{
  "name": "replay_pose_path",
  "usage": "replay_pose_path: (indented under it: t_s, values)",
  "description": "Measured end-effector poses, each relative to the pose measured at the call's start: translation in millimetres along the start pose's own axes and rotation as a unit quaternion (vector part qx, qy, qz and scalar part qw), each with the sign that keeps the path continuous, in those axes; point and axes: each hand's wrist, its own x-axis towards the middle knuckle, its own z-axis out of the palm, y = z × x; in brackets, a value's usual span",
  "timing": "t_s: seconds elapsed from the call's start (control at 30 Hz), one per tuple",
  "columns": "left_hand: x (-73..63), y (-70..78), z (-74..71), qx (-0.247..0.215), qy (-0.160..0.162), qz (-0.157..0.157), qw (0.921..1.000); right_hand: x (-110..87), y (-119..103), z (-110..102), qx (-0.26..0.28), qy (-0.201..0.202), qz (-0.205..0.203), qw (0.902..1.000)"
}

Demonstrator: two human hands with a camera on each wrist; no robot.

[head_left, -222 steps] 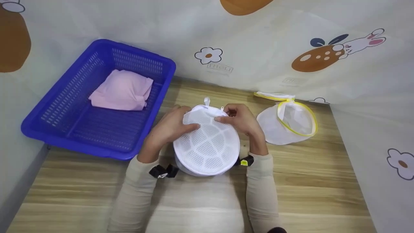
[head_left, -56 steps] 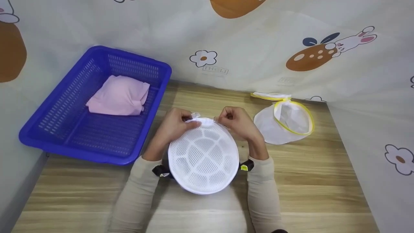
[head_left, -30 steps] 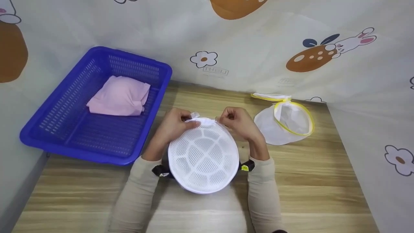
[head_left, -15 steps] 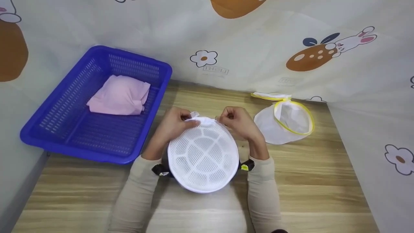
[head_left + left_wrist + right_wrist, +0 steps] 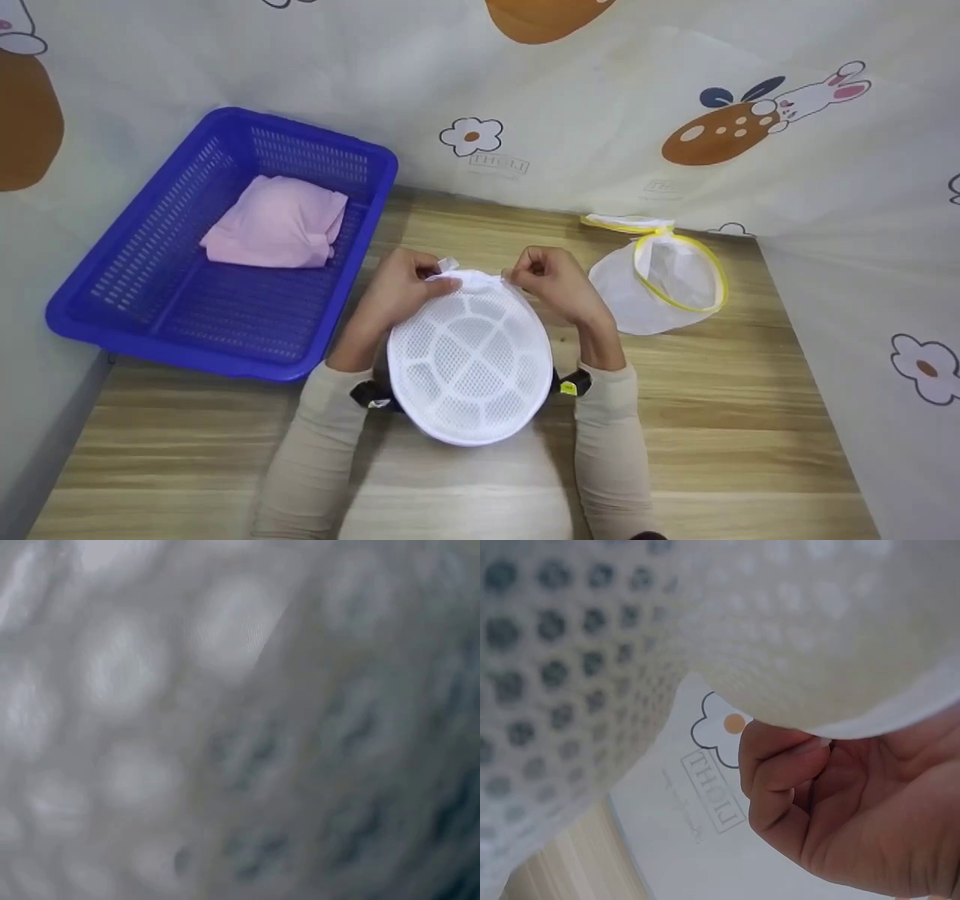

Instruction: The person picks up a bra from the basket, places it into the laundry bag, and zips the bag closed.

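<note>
A round white mesh laundry bag (image 5: 472, 360) with a spoked frame in its end faces up between my hands in the head view. My left hand (image 5: 401, 292) pinches its far edge, thumb on top, beside a small white loop tab (image 5: 448, 264). On the other side, my right hand (image 5: 555, 281) has curled fingers pinching the edge near the zipper seam. The right wrist view has the right hand (image 5: 855, 802) with fingers bent at the bag's rim (image 5: 900, 720); what the fingertips grip is partly hidden. Blurred mesh (image 5: 240, 720) fills the left wrist view.
A blue plastic basket (image 5: 225, 360) stands at the left, holding a folded pink cloth (image 5: 277, 221). At the right lies another white mesh bag (image 5: 637, 300) with a yellow-trimmed round opening. A patterned sheet (image 5: 585, 97) hangs behind the wooden table (image 5: 720, 450).
Since the oldest frame, the bag has tilted with its round end turned more toward me, and both hands have shifted to its far edge. Over the last second almost nothing moves.
</note>
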Motion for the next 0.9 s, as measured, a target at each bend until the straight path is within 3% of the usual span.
replay_pose_path:
  t_s: [0.67, 0.9]
  values:
    - [2.4, 1.0, 0.4, -0.008, -0.003, -0.012, 0.9999, 0.2, -0.7, -1.5, -0.005, -0.005, -0.006, 1.0000]
    - [1.7, 0.9, 0.4, 0.014, -0.017, -0.013, 0.9997, 1.2, 0.0, -0.7, -0.002, -0.005, -0.010, 0.9999]
